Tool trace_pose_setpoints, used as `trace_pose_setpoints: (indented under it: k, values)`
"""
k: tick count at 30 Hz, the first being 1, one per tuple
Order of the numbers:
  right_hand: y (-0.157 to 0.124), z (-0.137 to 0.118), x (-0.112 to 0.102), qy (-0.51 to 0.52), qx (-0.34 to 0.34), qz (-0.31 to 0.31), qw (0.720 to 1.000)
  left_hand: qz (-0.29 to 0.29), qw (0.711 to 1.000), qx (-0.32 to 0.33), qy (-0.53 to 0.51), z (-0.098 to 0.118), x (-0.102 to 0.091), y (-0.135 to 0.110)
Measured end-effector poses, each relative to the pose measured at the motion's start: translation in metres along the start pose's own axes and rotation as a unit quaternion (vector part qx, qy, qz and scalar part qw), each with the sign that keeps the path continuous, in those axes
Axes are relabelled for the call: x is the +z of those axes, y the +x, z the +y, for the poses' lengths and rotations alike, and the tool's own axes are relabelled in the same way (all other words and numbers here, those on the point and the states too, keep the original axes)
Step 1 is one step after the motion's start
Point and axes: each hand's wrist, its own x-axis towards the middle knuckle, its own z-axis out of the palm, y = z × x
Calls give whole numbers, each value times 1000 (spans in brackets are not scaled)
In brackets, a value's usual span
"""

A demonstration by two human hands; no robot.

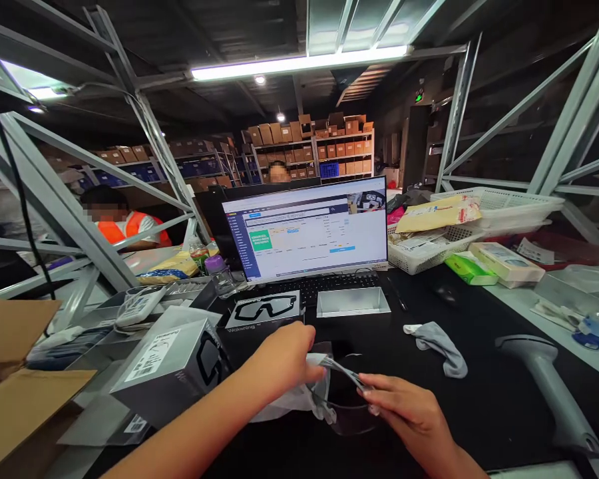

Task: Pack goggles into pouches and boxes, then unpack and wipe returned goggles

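A pair of glasses (352, 409) with a see-through lens is held low over the black desktop, between my two hands. My left hand (287, 356) is closed around its left end, by a pale arm of the frame. The fingers of my right hand (404, 402) pinch the other end. Beneath my left hand hangs a thin whitish pouch or wrapping (292, 402), partly covered by the hand. Just beyond my hands lie a black box lid printed with goggles (264, 309) and a shallow silver-grey box tray (353, 303).
A grey goggles box (172, 372) stands on the left near an open carton (22, 386). On the right are a small grey pouch (442, 346) and a barcode scanner (544, 382). A monitor (309, 233), keyboard (324, 285) and white baskets (424, 253) stand behind. A co-worker's orange vest (124, 229) shows far left.
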Motion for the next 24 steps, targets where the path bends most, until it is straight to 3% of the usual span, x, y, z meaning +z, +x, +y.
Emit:
trace_pose_setpoints:
  k: [3,6,10,13,16,19,22,24]
  values:
    - [3,-1,1,-6,-13,-3,1000,-63,995,8,76,15,0,6]
    - [5,-2,2,-12,-18,-6,1000,-79,993,21,84,20,2,9]
    - [5,-7,1,-11,-8,-20,1000,-77,989,123,-14,13,-2,3]
    - [4,-10,1,-15,-16,-47,999,-132,960,214,-123,10,-10,-2]
    - [1,-11,3,-30,-16,-46,998,-174,942,245,-149,11,-17,-1]
    - [-4,-8,5,-33,33,5,999,-93,950,250,-165,9,-20,-2]
    - [-12,-2,8,-11,128,69,989,107,951,170,-236,0,-9,-23]
    - [-19,3,12,16,195,99,976,267,926,72,-257,-7,14,-47]
